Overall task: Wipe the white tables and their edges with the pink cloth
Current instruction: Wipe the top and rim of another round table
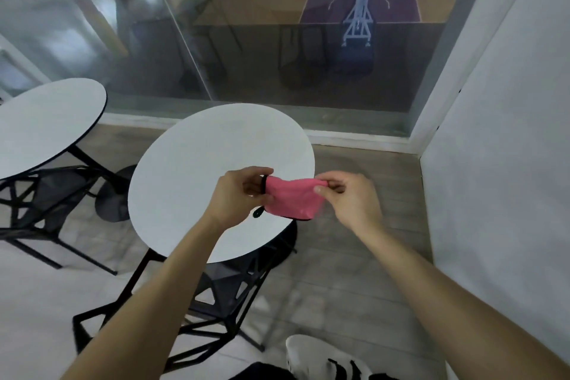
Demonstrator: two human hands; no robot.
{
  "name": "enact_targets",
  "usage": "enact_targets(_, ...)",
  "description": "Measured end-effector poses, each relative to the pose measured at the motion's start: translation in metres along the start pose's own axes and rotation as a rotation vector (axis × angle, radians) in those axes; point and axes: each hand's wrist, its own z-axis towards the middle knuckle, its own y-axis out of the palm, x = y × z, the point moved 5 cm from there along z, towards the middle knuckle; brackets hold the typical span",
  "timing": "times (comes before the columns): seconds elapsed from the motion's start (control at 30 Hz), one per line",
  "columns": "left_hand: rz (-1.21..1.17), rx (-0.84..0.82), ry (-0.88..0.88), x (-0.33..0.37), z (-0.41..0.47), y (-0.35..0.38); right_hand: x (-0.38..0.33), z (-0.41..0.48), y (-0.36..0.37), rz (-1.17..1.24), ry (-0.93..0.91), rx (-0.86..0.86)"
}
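Note:
A pink cloth (293, 199) with a black trim and loop hangs stretched between my two hands above the right rim of the near round white table (216, 170). My left hand (239, 193) grips its left end by the black loop. My right hand (348, 197) pinches its upper right corner between thumb and fingers. The cloth does not touch the tabletop. A second round white table (46, 123) stands to the left.
A black angular chair (212, 302) is tucked under the near table, another (40, 203) under the left one. A glass wall (277, 40) runs behind the tables and a white wall (509, 163) stands close on the right. My white shoe (320, 358) shows below.

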Motion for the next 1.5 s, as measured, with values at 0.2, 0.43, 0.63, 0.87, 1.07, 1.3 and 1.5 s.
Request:
enact_targets(0.2, 0.093, 0.082, 0.122, 0.031, -0.004, -0.022, -0.017, 0.003, -0.001, -0.086, -0.008, -0.201)
enact_targets(0.43, 0.059, -0.024, -0.077, 0.014, -0.009, -0.02, -0.016, -0.017, 0.027, 0.083, 0.071, -0.199)
enact_targets(0.63, -0.236, -0.156, -0.186, -0.01, -0.011, -0.019, -0.024, -0.035, 0.039, 0.056, 0.092, -0.133)
enact_targets(0.87, -0.528, -0.174, -0.29, -0.083, -0.032, -0.05, -0.028, -0.044, 0.111, 0.339, 0.299, -0.197)
enact_targets(1.07, -0.239, -0.358, -0.107, -0.155, -0.025, -0.114, -0.052, -0.056, 0.203, 0.217, 0.293, -0.134)
enact_targets(1.3, 0.358, -0.312, 0.293, -0.218, -0.019, -0.148, -0.057, -0.085, 0.276, -0.13, 0.308, 0.119)
enact_targets(1.5, 0.462, -0.461, 0.432, -0.228, -0.044, -0.122, -0.041, -0.128, 0.357, 0.828, 0.944, 0.12)
